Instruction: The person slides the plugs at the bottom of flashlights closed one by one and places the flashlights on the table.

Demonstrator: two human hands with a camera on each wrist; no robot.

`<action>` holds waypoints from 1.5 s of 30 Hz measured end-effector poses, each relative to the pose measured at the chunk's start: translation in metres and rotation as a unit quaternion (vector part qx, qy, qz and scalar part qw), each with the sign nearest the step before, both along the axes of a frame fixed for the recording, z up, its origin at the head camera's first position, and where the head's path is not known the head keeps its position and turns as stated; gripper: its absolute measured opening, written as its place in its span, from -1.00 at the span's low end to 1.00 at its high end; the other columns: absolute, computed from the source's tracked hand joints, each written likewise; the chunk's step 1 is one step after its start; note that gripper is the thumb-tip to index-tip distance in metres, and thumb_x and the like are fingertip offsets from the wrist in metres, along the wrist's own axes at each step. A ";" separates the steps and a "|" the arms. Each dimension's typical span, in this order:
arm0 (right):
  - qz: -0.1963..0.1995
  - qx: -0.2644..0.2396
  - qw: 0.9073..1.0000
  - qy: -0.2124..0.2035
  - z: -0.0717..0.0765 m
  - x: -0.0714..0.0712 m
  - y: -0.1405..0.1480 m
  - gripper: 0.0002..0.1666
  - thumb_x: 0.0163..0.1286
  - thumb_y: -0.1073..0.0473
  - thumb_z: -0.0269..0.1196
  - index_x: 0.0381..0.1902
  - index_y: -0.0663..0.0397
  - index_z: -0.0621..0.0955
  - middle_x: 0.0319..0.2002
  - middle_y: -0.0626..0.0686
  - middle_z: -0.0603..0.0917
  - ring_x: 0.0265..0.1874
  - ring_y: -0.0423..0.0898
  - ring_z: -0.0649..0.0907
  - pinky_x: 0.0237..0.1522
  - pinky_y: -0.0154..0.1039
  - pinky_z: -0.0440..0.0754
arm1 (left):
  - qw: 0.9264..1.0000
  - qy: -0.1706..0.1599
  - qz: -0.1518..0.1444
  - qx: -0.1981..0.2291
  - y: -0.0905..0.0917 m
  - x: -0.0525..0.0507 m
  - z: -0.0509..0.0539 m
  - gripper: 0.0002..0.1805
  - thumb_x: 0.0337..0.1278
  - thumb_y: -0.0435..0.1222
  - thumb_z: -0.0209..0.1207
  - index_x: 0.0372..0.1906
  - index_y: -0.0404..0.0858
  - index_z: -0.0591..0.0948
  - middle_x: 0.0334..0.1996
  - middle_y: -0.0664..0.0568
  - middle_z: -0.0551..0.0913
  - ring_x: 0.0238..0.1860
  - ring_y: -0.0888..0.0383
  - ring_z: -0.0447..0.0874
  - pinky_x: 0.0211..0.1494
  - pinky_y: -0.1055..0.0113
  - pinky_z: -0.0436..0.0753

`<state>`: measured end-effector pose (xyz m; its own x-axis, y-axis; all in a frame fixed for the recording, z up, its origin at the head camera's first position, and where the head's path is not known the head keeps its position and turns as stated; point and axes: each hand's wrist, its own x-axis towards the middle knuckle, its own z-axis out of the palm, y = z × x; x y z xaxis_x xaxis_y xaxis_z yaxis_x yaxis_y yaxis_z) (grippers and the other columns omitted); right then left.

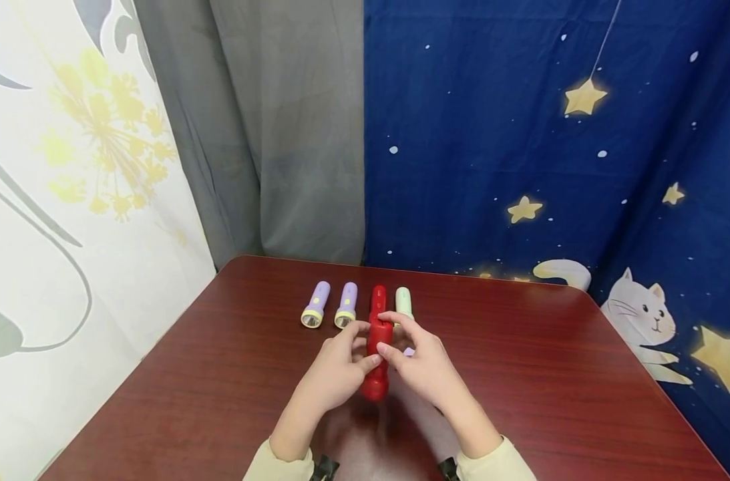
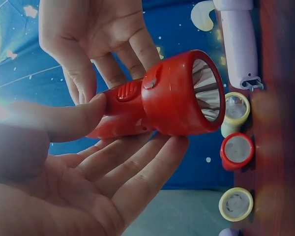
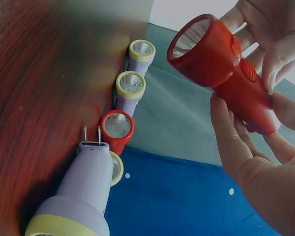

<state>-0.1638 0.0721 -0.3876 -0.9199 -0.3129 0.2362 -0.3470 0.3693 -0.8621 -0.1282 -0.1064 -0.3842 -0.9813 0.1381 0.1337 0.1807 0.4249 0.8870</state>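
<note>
Both hands hold a red flashlight (image 1: 377,339) above the table, its wide lamp end toward the person. My left hand (image 1: 333,371) grips it from the left; the left wrist view shows the left thumb (image 2: 81,115) on the body behind the ridged switch and the fingers beneath. From the other side my right hand (image 1: 427,367) pinches the narrow body, fingers (image 3: 226,125) under it in the right wrist view. Below the right hand lies a purple flashlight (image 3: 83,169) with two metal plug prongs showing at its tail; the hand mostly hides it in the head view.
A row of flashlights lies at the back of the brown table (image 1: 521,374): two purple ones (image 1: 318,300) (image 1: 347,304) with yellow rims, a red one (image 1: 379,298) and a pale green one (image 1: 403,300). Curtains (image 1: 304,133) hang along the table's far edge.
</note>
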 end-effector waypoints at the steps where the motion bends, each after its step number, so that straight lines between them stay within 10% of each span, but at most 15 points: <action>1: -0.001 0.006 1.000 0.005 0.000 0.001 0.000 -0.42 0.42 0.25 0.42 0.34 -0.26 0.63 -0.03 0.04 0.80 -0.14 -0.13 0.77 -0.12 -0.28 0.73 | 1.000 0.001 0.003 -0.004 0.000 0.000 0.000 -0.45 0.37 -0.36 0.33 0.38 -0.36 0.48 0.19 -0.29 0.75 0.13 -0.16 0.83 0.18 -0.10 0.79; 45: -0.032 0.014 0.999 0.020 0.004 0.007 -0.003 -0.54 0.33 0.37 0.44 0.05 -0.25 0.63 -0.07 0.08 0.85 -0.13 -0.08 0.81 -0.14 -0.29 0.73 | 0.999 0.016 0.022 -0.026 0.004 -0.002 -0.002 -0.49 0.28 -0.36 0.39 0.30 -0.29 0.56 0.09 -0.23 0.79 0.06 -0.15 0.85 0.19 -0.15 0.77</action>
